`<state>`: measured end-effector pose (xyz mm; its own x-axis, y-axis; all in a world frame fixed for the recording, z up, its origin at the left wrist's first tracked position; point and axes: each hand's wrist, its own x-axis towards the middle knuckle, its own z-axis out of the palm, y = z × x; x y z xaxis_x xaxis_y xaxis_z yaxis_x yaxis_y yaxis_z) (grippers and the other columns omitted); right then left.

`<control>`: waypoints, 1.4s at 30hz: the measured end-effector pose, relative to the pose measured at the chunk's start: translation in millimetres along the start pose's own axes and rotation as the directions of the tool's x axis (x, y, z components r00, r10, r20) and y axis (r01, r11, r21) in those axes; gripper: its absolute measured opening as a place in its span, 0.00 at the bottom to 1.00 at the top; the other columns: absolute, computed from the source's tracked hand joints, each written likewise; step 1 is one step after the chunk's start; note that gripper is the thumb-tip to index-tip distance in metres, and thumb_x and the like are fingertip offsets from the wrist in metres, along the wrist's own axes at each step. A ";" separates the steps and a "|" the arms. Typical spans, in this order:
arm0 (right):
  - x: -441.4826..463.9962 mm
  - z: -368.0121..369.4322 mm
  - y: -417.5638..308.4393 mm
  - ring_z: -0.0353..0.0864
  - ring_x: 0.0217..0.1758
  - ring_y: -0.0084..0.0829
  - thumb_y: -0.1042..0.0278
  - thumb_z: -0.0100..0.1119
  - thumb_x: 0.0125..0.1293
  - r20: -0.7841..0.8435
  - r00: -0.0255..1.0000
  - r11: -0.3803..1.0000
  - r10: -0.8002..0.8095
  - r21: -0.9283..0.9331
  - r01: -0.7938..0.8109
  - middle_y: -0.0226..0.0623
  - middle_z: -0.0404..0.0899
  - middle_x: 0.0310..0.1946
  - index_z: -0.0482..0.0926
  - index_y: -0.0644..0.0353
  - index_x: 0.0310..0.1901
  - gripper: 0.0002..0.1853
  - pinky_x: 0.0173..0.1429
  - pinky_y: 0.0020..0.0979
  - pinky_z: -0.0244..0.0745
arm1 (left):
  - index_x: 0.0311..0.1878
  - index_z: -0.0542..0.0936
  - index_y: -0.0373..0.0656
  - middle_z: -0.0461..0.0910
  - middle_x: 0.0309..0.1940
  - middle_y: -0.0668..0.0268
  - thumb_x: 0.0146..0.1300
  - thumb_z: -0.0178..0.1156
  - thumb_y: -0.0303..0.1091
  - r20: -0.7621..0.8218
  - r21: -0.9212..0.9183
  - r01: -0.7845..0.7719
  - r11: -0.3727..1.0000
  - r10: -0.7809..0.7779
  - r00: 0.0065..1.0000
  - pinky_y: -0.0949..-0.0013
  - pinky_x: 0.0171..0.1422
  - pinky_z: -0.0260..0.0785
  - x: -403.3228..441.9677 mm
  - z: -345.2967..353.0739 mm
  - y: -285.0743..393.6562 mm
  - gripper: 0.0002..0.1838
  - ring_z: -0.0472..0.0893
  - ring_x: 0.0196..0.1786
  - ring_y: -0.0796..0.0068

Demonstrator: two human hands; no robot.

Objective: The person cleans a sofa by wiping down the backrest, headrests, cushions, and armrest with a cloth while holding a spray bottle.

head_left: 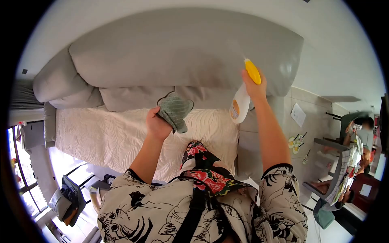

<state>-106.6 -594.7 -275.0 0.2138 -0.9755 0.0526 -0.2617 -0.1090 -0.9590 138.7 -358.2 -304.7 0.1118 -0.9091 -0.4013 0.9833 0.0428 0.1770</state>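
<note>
My left hand [158, 126] is closed around a folded grey-green cleaning cloth [175, 111] with a dark edge, held above the cream sofa cover. In my right hand [257, 86] is a white spray bottle [240, 106] with a yellow spray head [252, 71] and an orange label. Its nozzle points at the grey sofa backrest [194, 48], and a faint mist shows just beyond the tip. A darker patch and a shiny area mark the backrest's surface near there. The cloth is apart from the backrest.
A cream quilted cover [109, 137] lies over the sofa seat, against the grey cushions [133, 98]. At the right, slippers [296, 142] and a white sheet [298, 115] lie on the tiled floor. Farther right, people sit at a table [344, 174]. Bags [71, 200] stand at the lower left.
</note>
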 end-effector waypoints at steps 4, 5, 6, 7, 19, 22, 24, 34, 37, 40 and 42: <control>-9.8 9.0 3.0 0.67 0.28 0.15 0.68 0.64 0.57 -0.068 0.995 0.988 0.077 0.139 -0.067 0.23 0.72 0.26 0.75 0.60 0.33 0.08 0.33 0.21 0.64 | 0.61 0.66 0.33 0.69 0.60 0.53 0.60 0.43 0.39 -0.065 0.071 -0.051 0.996 0.056 0.996 0.51 0.68 0.55 26.8 13.5 25.6 0.28 0.68 0.62 0.52; -11.8 11.1 2.2 0.67 0.28 0.15 0.68 0.64 0.57 -0.070 0.994 0.989 0.086 0.123 -0.077 0.23 0.72 0.26 0.75 0.60 0.33 0.08 0.33 0.21 0.64 | 0.62 0.65 0.35 0.69 0.60 0.54 0.59 0.44 0.38 -0.040 0.059 -0.052 0.997 0.054 0.998 0.52 0.67 0.57 34.8 14.4 30.0 0.28 0.68 0.62 0.53; -12.1 15.8 3.8 0.67 0.29 0.15 0.69 0.63 0.58 -0.069 0.995 0.983 0.072 0.173 -0.059 0.22 0.72 0.26 0.75 0.60 0.35 0.08 0.33 0.21 0.64 | 0.62 0.65 0.35 0.69 0.60 0.54 0.59 0.44 0.38 -0.051 0.048 -0.042 0.998 0.045 0.998 0.52 0.67 0.57 44.6 12.0 32.9 0.28 0.68 0.62 0.53; -16.7 15.8 1.2 0.67 0.29 0.14 0.70 0.63 0.58 -0.072 0.996 0.973 0.057 0.227 -0.039 0.22 0.72 0.26 0.76 0.60 0.37 0.07 0.33 0.20 0.63 | 0.62 0.65 0.34 0.68 0.61 0.53 0.60 0.44 0.38 0.017 0.067 -0.049 0.997 0.048 0.999 0.52 0.69 0.55 49.1 13.3 32.8 0.28 0.66 0.63 0.53; -57.8 0.0 -13.6 0.72 0.36 0.15 0.75 0.61 0.59 -0.084 0.995 0.987 -0.057 0.146 0.069 0.29 0.78 0.45 0.72 0.64 0.52 0.19 0.43 0.20 0.69 | 0.64 0.62 0.34 0.69 0.59 0.57 0.60 0.48 0.32 0.483 0.354 -0.497 0.792 0.301 0.823 0.61 0.65 0.59 81.8 108.6 51.8 0.28 0.68 0.61 0.62; -67.9 -15.9 -13.7 0.75 0.40 0.18 0.75 0.59 0.60 -0.104 0.994 0.989 -0.044 0.135 0.058 0.36 0.76 0.50 0.70 0.64 0.55 0.21 0.44 0.22 0.72 | 0.62 0.66 0.32 0.71 0.52 0.64 0.60 0.51 0.30 0.555 0.586 -0.548 0.597 0.197 0.808 0.72 0.58 0.61 124.0 129.2 43.3 0.25 0.71 0.53 0.73; -69.0 -25.4 -19.6 0.74 0.37 0.17 0.75 0.60 0.60 -0.211 0.978 0.984 0.007 0.175 0.031 0.34 0.77 0.46 0.72 0.64 0.52 0.18 0.43 0.21 0.71 | 0.60 0.68 0.31 0.72 0.49 0.68 0.60 0.53 0.29 0.591 0.670 -0.572 0.474 0.127 0.797 0.78 0.53 0.61 151.2 140.8 26.0 0.24 0.70 0.48 0.80; -43.0 -81.2 0.3 0.72 0.28 0.18 0.68 0.60 0.60 -0.575 0.791 0.977 0.211 0.105 -0.184 0.27 0.74 0.23 0.75 0.62 0.36 0.08 0.32 0.23 0.67 | 0.53 0.72 0.29 0.68 0.38 0.75 0.60 0.55 0.26 0.589 0.674 -0.542 0.502 0.079 0.805 0.84 0.41 0.56 182.9 125.9 -16.6 0.18 0.64 0.36 0.87; -33.6 -82.0 11.7 0.71 0.26 0.19 0.66 0.61 0.59 -0.521 0.845 0.992 0.117 0.029 -0.120 0.28 0.74 0.24 0.75 0.61 0.35 0.08 0.31 0.24 0.67 | 0.49 0.73 0.29 0.69 0.40 0.73 0.59 0.55 0.27 0.627 0.665 -0.549 0.507 0.021 0.779 0.82 0.48 0.57 179.0 123.1 -8.3 0.15 0.65 0.40 0.84; -23.0 -82.6 20.1 0.71 0.26 0.20 0.66 0.61 0.59 -0.513 0.856 0.991 0.060 -0.075 -0.114 0.28 0.74 0.24 0.75 0.61 0.34 0.08 0.31 0.25 0.67 | 0.42 0.73 0.31 0.70 0.42 0.70 0.60 0.56 0.28 0.733 0.635 -0.689 0.349 0.008 0.680 0.75 0.55 0.54 178.1 111.2 -3.9 0.11 0.66 0.46 0.79; -20.6 -84.3 23.1 0.71 0.26 0.20 0.66 0.61 0.59 -0.486 0.868 0.993 0.102 -0.005 -0.120 0.28 0.74 0.23 0.76 0.62 0.35 0.09 0.31 0.25 0.67 | 0.38 0.72 0.35 0.73 0.45 0.64 0.60 0.56 0.33 0.765 0.642 -0.763 0.077 -0.006 0.644 0.66 0.60 0.52 180.2 107.4 -5.4 0.10 0.68 0.51 0.70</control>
<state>-196.4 -593.3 -274.7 -0.2991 -0.9506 0.0829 -0.2899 0.0078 -0.9570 138.1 -566.8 -281.5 -0.0442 -0.9024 0.4285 -0.1023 0.4308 0.8966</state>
